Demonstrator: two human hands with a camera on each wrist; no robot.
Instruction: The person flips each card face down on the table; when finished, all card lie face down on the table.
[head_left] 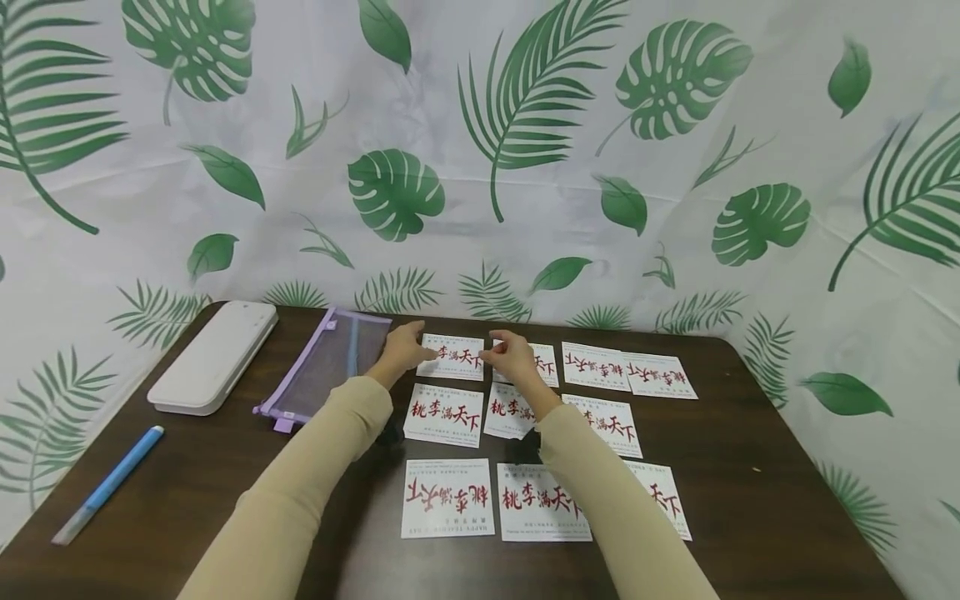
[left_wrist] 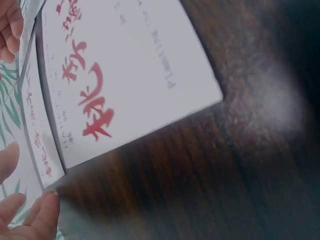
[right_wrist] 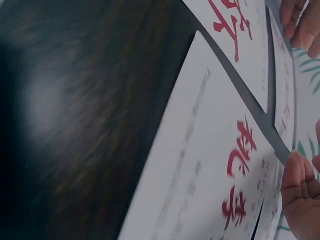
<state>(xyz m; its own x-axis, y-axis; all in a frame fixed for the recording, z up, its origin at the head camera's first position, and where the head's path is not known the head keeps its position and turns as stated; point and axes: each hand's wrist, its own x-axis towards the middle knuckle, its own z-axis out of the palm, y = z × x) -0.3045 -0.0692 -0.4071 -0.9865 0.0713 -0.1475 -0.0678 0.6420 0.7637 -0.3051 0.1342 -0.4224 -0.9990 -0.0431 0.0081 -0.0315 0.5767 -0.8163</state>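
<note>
From the head camera, your left hand and right hand meet over the back row of white cards on the dark table, both at the far-left card, which lies flat just right of the purple mesh pouch. Your left fingers curl at its left edge and your right fingertips come together at its right edge, apparently pinching or at least touching it, though I cannot tell from here whether it is lifted. To handle it well, keep both pinches on opposite edges, level it, and keep it off the neighbouring card that your right hand partly covers. The white case and blue pen sit well apart to the left. In the left wrist view, a card with red characters lies on the wood, and only loosely bent fingertips show at the lower left, so the grip itself is out of sight; work by feel and don't drag the card beneath. In the right wrist view, another card fills the frame and your fingertips curl at its far right edge, touching paper; the blur hides how firmly, so press lightly to avoid creasing.
</note>
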